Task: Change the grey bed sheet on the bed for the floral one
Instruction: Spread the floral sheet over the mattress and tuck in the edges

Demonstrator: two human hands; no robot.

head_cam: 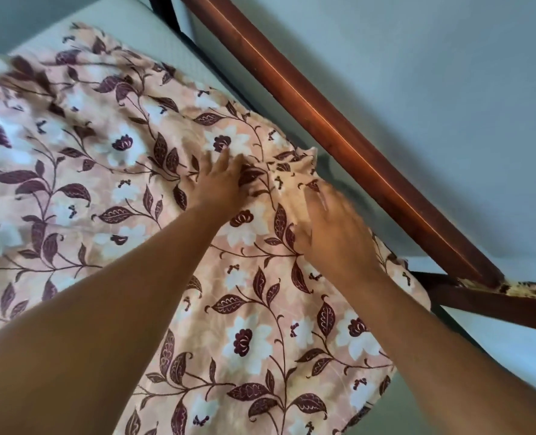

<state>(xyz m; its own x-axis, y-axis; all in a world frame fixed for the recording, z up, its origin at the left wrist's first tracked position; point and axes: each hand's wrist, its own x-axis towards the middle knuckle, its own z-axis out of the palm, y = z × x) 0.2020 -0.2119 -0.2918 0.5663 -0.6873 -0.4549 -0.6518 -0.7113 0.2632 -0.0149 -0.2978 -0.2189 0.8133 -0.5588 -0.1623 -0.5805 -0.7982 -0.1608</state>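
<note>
The left hand [219, 180] lies spread flat on the sheet [103, 199]; the blurred right hand [332, 230] touches its bunched edge, grip unclear.

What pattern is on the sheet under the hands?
The floral sheet shows maroon leaves and white flowers on peach; head view.

A reddish-brown wooden rail [339, 133] is running diagonally across a blue-grey wall [433, 89]. A darker crossbar [496, 304] is joining it at lower right, beside a mottled cream patch [521, 288].
</note>
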